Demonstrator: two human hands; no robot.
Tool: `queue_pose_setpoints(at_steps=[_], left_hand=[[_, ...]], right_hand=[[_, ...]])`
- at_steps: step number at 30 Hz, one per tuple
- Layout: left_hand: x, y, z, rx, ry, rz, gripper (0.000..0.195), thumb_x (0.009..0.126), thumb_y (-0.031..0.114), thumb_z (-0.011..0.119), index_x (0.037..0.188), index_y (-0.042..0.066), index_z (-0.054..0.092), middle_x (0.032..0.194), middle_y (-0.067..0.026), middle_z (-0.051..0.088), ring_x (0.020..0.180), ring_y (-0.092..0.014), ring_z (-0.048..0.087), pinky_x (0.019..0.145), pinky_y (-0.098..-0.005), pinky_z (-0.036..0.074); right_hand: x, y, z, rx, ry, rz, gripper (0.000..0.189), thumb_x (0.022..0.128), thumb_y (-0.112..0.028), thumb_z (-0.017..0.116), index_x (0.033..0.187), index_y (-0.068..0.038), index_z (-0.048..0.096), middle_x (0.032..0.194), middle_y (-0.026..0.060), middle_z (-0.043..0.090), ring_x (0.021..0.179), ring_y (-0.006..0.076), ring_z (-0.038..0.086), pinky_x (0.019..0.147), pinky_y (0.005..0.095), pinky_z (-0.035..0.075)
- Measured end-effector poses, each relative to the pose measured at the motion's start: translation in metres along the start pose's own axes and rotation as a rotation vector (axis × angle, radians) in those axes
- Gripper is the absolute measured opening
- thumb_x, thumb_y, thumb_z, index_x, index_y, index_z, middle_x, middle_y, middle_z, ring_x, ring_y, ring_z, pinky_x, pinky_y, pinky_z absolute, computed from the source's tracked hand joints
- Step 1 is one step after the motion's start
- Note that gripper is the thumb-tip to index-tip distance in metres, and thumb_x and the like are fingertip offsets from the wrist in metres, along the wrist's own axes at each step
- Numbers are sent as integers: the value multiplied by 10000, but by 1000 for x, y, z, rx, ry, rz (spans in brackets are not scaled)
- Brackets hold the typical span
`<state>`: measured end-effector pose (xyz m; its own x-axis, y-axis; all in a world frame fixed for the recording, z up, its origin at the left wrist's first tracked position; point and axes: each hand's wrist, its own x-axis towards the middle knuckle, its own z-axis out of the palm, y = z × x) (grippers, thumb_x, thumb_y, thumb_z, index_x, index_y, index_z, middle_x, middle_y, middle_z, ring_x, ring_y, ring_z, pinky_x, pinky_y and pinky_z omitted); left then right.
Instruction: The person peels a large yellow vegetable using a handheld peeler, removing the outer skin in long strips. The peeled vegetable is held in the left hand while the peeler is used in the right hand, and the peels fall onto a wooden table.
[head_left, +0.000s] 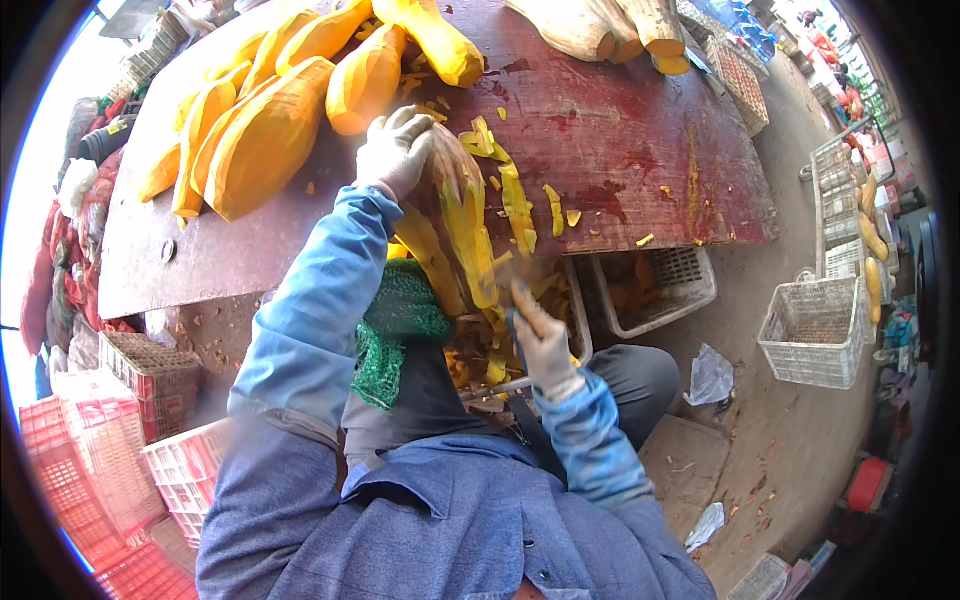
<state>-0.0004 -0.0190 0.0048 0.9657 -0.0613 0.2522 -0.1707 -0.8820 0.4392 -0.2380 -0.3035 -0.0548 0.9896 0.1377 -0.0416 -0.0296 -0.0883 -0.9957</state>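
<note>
A long tan winter squash (461, 176), partly peeled to yellow, slants from the tabletop down over the table's near edge towards my lap. Across its far end rests my left hand (396, 150), in a whitish work glove, pressing on it with the fingers spread. My gloved right hand (544, 345) grips a peeler (504, 279) near the squash's lower end; motion blur hides the blade's exact shape. Yellow peel strips (516, 202) lie along the squash's right side. Green netting (405, 304) covers my thigh beneath it.
Peeled orange squashes (262, 142) are heaped on the red wooden table (592, 142) at left. Unpeeled ones (562, 26) lie at its far right. A plastic crate (690, 296) sits under the table edge, another crate (814, 337) farther right. Red crates (90, 442) stand at left.
</note>
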Motion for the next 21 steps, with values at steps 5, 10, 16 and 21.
queue_pose_setpoints(at_steps=[5, 10, 16, 21], left_hand=[[0, -4, 6, 11, 56, 52, 409, 1042, 394, 553, 1369, 215, 721, 1559, -35, 575, 1442, -378, 494, 1207, -480, 436], [-2, 3, -1, -50, 6, 0, 414, 1041, 359, 593, 1397, 194, 722, 1616, -74, 553, 1501, -369, 449, 1278, -454, 341], [-1, -5, 5, -2, 96, 95, 394, 1034, 373, 568, 1350, 199, 726, 1534, -74, 595, 1406, -381, 515, 1197, -470, 440], [1, -1, 4, -40, 31, 83, 407, 1043, 322, 589, 1388, 157, 727, 1587, -127, 575, 1467, -383, 478, 1266, -450, 344]], right_hand=[[105, -7, 21, -191, 27, -160, 514, 1074, -205, 694, 1559, -91, 568, 1471, 231, 652, 1406, 245, 611, 1083, 305, 510], [86, 14, 18, -241, -4, -51, 498, 1065, -242, 716, 1537, -131, 605, 1291, 233, 751, 1188, 118, 697, 960, 307, 565], [20, 22, 24, -169, 14, -2, 449, 1047, -142, 713, 1482, -53, 642, 1207, 203, 790, 1013, 61, 683, 858, 268, 561], [-51, 19, 16, -189, -24, 144, 447, 1049, -116, 697, 1477, -7, 631, 1382, 217, 725, 1280, 185, 694, 1059, 304, 529]])
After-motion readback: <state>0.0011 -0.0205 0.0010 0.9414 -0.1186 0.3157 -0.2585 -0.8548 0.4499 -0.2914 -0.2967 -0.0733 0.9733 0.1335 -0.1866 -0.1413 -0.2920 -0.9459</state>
